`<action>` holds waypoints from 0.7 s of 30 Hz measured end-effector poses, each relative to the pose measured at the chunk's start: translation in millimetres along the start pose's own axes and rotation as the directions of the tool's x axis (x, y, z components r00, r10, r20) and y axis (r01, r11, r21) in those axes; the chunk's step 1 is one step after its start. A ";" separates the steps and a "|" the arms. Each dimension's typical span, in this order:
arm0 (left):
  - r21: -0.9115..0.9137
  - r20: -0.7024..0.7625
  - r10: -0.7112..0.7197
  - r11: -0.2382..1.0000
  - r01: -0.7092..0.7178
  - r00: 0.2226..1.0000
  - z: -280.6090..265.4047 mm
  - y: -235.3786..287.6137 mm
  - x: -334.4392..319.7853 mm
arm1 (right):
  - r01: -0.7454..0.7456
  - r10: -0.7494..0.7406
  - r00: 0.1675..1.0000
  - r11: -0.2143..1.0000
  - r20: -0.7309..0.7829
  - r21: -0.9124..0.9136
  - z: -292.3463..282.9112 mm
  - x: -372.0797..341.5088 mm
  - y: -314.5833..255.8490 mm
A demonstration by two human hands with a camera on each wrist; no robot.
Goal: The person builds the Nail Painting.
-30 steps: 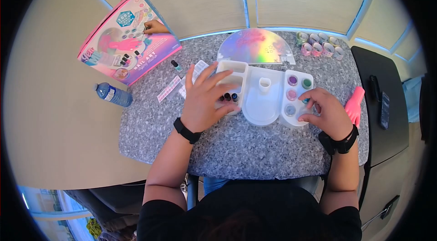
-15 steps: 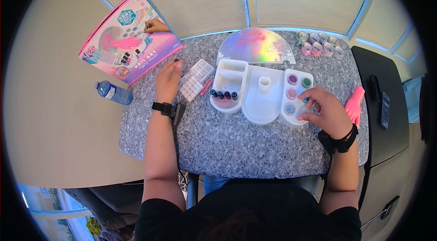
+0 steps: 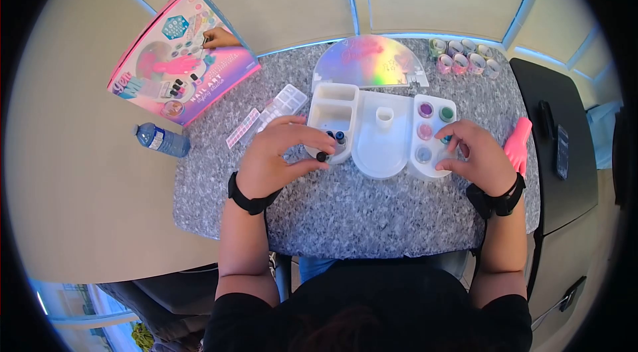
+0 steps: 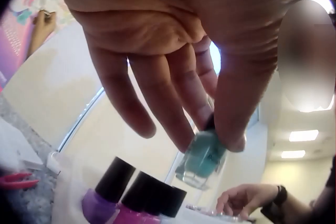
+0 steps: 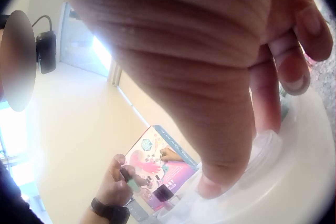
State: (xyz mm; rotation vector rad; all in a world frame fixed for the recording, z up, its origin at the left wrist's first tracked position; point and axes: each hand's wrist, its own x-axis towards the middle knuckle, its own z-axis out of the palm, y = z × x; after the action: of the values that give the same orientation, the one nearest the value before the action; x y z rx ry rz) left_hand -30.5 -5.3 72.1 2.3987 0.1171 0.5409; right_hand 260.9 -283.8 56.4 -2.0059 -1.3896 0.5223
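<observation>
My left hand (image 3: 266, 163) pinches a teal nail polish bottle (image 4: 202, 160) by its black cap, between thumb and fingertips. Just beyond it, several nail polish bottles (image 4: 139, 198) with dark caps, purple and pink among them, stand in the left section of the white tray (image 3: 382, 158). My right hand (image 3: 484, 156) is at the tray's right section, thumb and finger around a small clear pot (image 5: 265, 150) at its near right corner. Beside that hand sit pots of glitter: purple (image 3: 425, 110), green (image 3: 446, 113), pink (image 3: 424, 131) and pale (image 3: 423, 153).
A nail art box (image 3: 183, 60) and a water bottle (image 3: 161, 141) stand at left. Near the tray lie a clear compartment case (image 3: 290, 98) and a sticker sheet (image 3: 242, 128). Behind are a holographic panel (image 3: 369, 63) and several small rolls (image 3: 460, 64); a pink model hand (image 3: 518, 143) lies at right.
My left hand has gone from over the tray's left section out to the far left, then back beside the tray with the teal bottle. My right hand has stayed at the pots.
</observation>
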 end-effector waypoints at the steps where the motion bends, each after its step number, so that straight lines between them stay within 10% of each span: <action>1: -0.003 0.000 0.000 1.000 0.000 1.000 0.7 -0.9 0.0 | 0.008 -0.008 1.000 1.000 -0.001 0.002 -0.4 0.1 0.1; 6: 0.377 -0.005 0.069 0.924 -0.062 0.998 2.5 -10.0 1.0 | -0.016 0.016 1.000 1.000 0.007 0.004 -1.5 0.0 -3.1; 21: 0.192 -0.120 0.009 0.981 0.015 0.993 13.1 -29.6 0.4 | 0.074 -0.074 0.997 0.997 -0.005 0.033 -3.5 -1.8 -4.5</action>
State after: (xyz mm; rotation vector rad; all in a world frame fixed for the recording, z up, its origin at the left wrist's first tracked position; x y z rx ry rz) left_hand -23.2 9.9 44.5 2.5520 0.2357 0.7011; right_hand 259.5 -285.3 62.1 -1.9198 -1.4380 0.5053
